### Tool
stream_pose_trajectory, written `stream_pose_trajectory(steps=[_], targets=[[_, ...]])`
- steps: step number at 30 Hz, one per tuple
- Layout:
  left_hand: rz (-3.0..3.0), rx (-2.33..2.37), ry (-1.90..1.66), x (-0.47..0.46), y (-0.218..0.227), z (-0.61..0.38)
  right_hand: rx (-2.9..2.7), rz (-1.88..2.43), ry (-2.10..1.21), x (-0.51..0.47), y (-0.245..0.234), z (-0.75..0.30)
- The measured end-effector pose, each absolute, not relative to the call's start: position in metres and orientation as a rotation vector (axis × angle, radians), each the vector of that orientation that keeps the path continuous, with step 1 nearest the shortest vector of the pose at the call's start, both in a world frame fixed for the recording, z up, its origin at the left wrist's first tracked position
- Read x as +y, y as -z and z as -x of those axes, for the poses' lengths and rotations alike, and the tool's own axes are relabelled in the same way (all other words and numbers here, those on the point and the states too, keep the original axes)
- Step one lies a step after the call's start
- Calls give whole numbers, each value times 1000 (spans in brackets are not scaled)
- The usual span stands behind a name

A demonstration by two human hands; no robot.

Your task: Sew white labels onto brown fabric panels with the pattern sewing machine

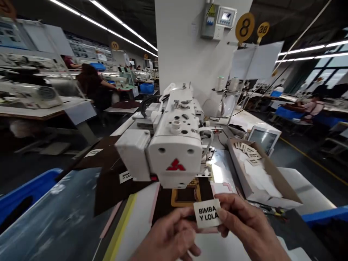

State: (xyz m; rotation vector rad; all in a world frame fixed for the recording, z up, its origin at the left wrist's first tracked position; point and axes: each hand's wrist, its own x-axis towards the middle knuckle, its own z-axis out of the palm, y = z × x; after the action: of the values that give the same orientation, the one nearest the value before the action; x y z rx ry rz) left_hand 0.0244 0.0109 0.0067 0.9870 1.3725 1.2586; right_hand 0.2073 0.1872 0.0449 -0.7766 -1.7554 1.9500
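Note:
Both my hands hold one small cream woven label (pixel 207 213) printed "BIMBA Y LOLA" in front of the white sewing machine (pixel 174 145). My left hand (pixel 170 237) pinches its left edge, fingers closed. My right hand (pixel 248 226) pinches its right edge with thumb and fingers. Below the machine head, a dark brown fabric piece (pixel 114 185) lies under a yellow frame clamp (pixel 187 197). A second label (pixel 125 176) lies on the brown fabric at the left.
A cardboard box (pixel 269 181) with several more labels and white cloth sits at the right, beside a small control screen (pixel 263 139). A blue bin (pixel 24 195) stands at the left. Other people work at sewing stations behind.

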Motion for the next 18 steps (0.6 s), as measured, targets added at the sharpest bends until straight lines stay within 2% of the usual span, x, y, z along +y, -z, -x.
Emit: stream_pose_trajectory(steps=[2,5,10,18], targets=[[-746,1248,-1270,17,-15,-29,-1704,789,-2058,170,-33,-203],[-614,1343,-1277,21,-19,-29,-1776,812,-2107,164,-21,-198],[-617,1415,-1189,13,-6,-24,-2061,807,-2079,168,-11,-192],[-664,1577,-1062,15,-9,-12,-2147,817,-2149,167,4,-171]])
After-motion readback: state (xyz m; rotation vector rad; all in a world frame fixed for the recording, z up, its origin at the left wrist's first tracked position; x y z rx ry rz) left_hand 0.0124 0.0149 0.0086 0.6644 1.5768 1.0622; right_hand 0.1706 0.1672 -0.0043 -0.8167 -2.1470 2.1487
